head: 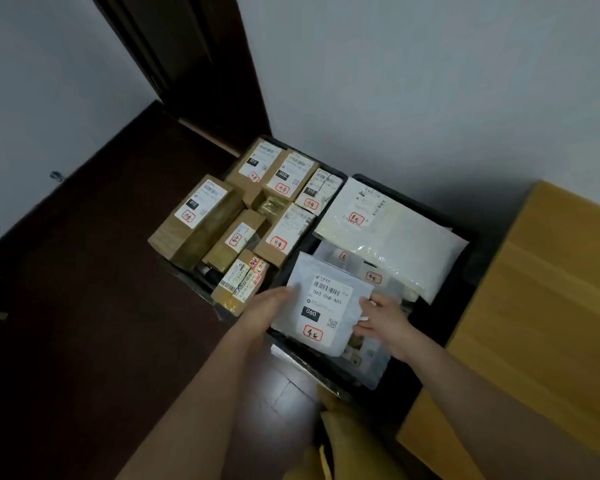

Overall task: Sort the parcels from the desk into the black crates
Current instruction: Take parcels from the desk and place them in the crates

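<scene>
Item: flat grey plastic mailer bag (321, 306) with a white shipping label reading "060" and a red-bordered sticker, held over the near end of the right-hand black plastic crate (471, 237).

Location: above other soft mailers in that crate, among them a large cream-white padded bag (395, 233). The left-hand black crate (187, 275) alongside holds brown cardboard boxes (196, 220) labelled "010". A yellow wooden desk (541, 306) stands to the right.

Hold: left hand (269, 308) grips the mailer's left edge, fingers curled under; right hand (383, 318) pinches its right edge, thumb on top.

Handling (judged): looks light, thin and pliable, with a slick film surface; likely to sag or slide if held at one corner. Best taken by opposite edges, as here, and laid flat on the pile.

Fragility: contents cannot be told.
</scene>
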`<state>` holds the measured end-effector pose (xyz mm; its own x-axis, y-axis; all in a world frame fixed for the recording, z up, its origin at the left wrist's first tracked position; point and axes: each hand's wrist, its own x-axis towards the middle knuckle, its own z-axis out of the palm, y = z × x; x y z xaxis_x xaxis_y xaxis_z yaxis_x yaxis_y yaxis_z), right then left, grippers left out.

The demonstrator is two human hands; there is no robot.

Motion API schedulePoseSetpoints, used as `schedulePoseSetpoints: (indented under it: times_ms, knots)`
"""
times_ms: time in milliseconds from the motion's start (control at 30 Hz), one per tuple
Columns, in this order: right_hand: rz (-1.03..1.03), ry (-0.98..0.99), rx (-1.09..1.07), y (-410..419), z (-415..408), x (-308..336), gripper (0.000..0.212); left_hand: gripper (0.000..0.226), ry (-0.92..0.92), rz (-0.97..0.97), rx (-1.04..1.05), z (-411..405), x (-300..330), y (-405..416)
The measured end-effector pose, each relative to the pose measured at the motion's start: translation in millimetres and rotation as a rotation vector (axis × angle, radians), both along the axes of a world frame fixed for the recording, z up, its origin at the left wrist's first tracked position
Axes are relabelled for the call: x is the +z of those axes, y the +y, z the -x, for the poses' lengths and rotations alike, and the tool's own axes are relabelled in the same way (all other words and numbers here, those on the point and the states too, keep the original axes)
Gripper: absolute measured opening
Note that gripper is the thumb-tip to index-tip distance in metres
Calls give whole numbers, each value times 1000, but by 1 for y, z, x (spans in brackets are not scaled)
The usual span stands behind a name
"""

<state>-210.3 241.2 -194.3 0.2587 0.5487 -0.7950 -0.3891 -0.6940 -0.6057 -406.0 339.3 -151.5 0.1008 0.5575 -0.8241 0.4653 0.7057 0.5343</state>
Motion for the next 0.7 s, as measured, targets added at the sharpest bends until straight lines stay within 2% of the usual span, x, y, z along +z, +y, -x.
schedulePoseSetpoints:
  times_ms: [233, 400, 433, 467, 567, 633, 700]
  knots:
    - [110, -8, -35, -3, 25, -40, 17, 57, 55, 74, -113, 3, -40, 14]
    - [154, -91, 66, -10, 47, -64, 17, 87, 48, 115, -165, 19, -80, 24]
    - [148, -107, 84, -11, 52, -67, 18, 87, 50, 130, -188, 20, -84, 26]
    - [145, -118, 104, -12, 56, -70, 22, 76, 41, 139, -208, 20, -80, 27]
    - [183, -135, 101, -12, 69, -73, 33, 23, 21, 157, -208, 27, -82, 28]
    - [239, -119, 66, -10, 78, -71, 33, 14, 12, 145, -214, 29, -77, 29]
    - [271, -101, 56, -7, 83, -66, 34, 19, -2, 130, -235, 32, -74, 32]
